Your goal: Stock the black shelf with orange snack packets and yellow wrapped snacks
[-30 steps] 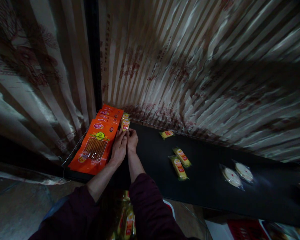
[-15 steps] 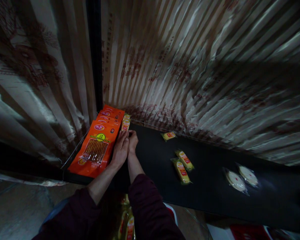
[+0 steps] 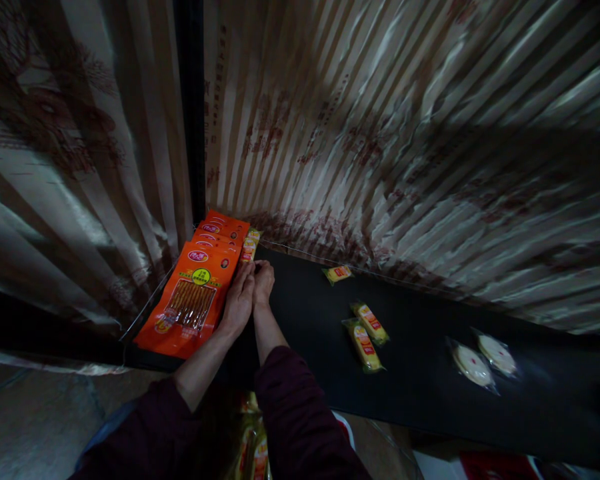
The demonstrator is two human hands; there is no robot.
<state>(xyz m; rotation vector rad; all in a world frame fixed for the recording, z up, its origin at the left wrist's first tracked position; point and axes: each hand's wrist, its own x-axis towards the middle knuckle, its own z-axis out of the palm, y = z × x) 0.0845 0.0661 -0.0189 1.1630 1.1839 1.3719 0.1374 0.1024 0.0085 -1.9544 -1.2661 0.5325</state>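
Note:
My left hand (image 3: 239, 300) lies stretched out on the black shelf (image 3: 430, 393), its side against the right edge of a stack of orange snack packets (image 3: 193, 300). Its fingertips reach the near end of a small row of yellow snack packets (image 3: 250, 245) that stand next to the orange stack. My right hand (image 3: 263, 279) is pressed against the left hand, fingers curled in just below those yellow packets. What the curled fingers hold, if anything, is hidden. Both arms wear dark maroon sleeves.
Loose on the shelf lie one small yellow packet (image 3: 338, 273), two longer yellow packets (image 3: 365, 332) and two round white wrapped cakes (image 3: 485, 359). Striped patterned curtains (image 3: 380, 133) hang behind. More yellow packets (image 3: 255, 453) show below the shelf's front edge.
The hands have stayed together at the yellow packets. The right fingers have curled in a little more and the view has shifted slightly.

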